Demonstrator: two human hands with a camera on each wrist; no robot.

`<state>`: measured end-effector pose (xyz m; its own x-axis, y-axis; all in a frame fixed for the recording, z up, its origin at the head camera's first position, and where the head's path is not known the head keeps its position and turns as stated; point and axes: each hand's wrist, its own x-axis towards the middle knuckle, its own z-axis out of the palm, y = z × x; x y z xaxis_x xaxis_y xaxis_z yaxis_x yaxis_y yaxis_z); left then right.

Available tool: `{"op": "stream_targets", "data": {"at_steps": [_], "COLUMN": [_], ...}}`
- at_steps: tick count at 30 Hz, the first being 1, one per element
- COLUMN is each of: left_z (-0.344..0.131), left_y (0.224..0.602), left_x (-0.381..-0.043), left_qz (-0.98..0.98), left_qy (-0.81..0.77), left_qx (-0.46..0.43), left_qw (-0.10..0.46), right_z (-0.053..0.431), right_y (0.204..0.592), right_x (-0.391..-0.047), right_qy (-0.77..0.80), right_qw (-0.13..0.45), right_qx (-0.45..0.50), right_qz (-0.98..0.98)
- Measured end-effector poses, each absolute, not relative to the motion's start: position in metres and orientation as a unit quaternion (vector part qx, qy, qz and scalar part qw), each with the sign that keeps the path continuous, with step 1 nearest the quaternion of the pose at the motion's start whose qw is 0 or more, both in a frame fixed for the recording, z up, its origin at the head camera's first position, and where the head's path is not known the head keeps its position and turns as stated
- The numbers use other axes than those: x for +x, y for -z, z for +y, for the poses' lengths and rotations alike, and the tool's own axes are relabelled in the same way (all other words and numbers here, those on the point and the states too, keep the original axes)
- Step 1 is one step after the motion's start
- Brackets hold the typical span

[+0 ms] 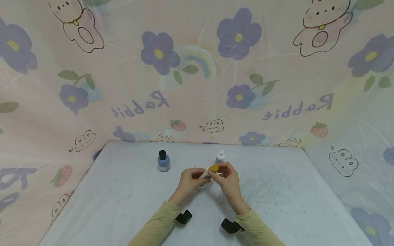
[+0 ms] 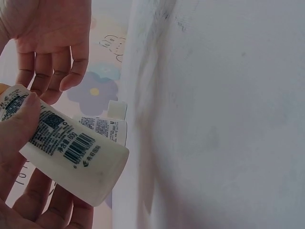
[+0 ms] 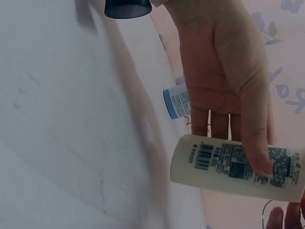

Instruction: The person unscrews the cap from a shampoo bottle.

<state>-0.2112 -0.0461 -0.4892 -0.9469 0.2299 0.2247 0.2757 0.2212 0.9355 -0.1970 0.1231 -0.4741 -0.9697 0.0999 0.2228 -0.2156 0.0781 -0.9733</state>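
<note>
Raised over the table is a tilted white bottle (image 2: 90, 171) with dark printed text, a barcode and a yellow cap (image 1: 213, 168). My left hand (image 1: 191, 179) grips its body, thumb pressed on the printed side and fingers around the back, as the right wrist view also shows. At the capped end, my right hand (image 1: 229, 179) pinches the yellow cap between thumb and fingers. Only a few right fingertips (image 3: 291, 217) enter the right wrist view, by the bottle's end. In the left wrist view the right fingers partly pass behind the bottle.
A blue bottle with a black cap (image 1: 163, 162) stands at the back left of the white-covered table (image 1: 117, 194). Just beyond the hands stands a small white bottle (image 1: 220, 157). Black wrist cameras (image 1: 184, 217) sit under the sleeves. A printed curtain (image 1: 197, 95) hangs behind the table.
</note>
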Motion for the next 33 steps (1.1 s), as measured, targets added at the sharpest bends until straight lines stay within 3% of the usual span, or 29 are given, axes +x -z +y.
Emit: {"op": "stream_targets", "data": {"at_steps": [14,33], "left_z": [-0.0465,-0.0535], "left_y": [0.4885,0.4842], "left_x": [-0.2089,-0.2125], "left_qz": [-0.784,-0.782], "left_qy": [0.599,0.600], "left_qx": [-0.165,-0.166], "left_qw": [0.017,-0.031], "right_z": [0.1223,0.1236], "right_y": [0.4719,0.4729], "right_x": [-0.1949,-0.1968], "right_qy": [-0.670,-0.671], "right_qw": [0.121,0.091], "right_qx": [0.037,0.041], "right_qz": [-0.731,-0.735]}}
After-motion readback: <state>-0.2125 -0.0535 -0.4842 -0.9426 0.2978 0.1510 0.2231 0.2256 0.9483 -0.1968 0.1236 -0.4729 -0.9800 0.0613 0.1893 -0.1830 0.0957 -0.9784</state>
